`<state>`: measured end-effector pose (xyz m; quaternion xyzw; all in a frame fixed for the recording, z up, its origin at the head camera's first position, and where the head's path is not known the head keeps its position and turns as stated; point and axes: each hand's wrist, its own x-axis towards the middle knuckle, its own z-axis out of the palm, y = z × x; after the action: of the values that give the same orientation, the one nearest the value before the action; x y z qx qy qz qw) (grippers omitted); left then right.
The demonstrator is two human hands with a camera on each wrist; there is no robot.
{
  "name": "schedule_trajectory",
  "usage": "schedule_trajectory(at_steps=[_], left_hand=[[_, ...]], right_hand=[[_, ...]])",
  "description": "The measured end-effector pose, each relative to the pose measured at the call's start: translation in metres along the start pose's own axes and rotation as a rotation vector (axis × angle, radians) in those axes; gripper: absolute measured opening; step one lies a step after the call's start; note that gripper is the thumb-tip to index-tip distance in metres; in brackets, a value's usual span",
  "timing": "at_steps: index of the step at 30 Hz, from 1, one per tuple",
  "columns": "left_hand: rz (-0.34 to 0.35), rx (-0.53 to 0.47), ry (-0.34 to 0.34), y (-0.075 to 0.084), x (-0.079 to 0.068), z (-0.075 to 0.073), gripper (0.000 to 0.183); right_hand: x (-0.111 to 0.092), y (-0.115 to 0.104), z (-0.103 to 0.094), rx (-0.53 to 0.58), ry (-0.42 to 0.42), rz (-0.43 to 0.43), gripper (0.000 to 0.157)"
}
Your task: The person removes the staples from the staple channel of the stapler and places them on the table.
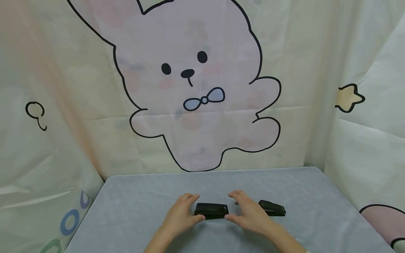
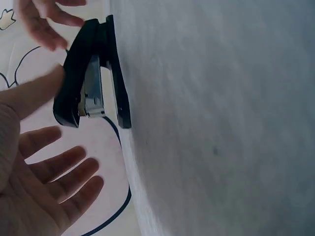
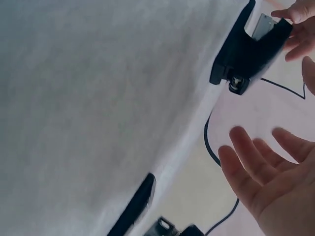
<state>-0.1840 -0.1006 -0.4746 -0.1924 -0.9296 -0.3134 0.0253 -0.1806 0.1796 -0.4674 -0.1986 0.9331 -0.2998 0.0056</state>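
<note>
A black stapler stands on the table between my two hands. My left hand is at its left end, fingers spread and apart from it; the thumb tip is close to the stapler's top, and I cannot tell whether it touches. At the right end is my right hand, its fingers loosely extended and holding nothing. The left wrist view shows the stapler from the side, with its metal magazine and a gap above the base. A second black stapler lies behind my right hand, partly hidden by it.
A light blue-grey cloth covers the table. Behind it hangs a pale curtain printed with a cartoon animal, and more printed curtain closes off the sides. In the right wrist view, part of the second stapler shows at the bottom edge.
</note>
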Motion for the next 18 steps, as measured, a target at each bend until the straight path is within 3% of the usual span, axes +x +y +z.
schedule_trajectory(at_steps=[5, 13, 18], left_hand=[[-0.058, -0.144, -0.074, 0.002, 0.005, 0.001, 0.058], [-0.129, -0.395, -0.094, 0.001, 0.008, 0.006, 0.046], [-0.137, -0.444, -0.071, -0.003, 0.009, 0.007, 0.040]], right_hand=[[0.004, 0.002, 0.007, 0.064, -0.056, 0.011, 0.066], [0.013, 0.009, 0.015, 0.229, -0.149, 0.032, 0.054], [0.020, 0.014, 0.019, 0.315, -0.165, 0.042, 0.043]])
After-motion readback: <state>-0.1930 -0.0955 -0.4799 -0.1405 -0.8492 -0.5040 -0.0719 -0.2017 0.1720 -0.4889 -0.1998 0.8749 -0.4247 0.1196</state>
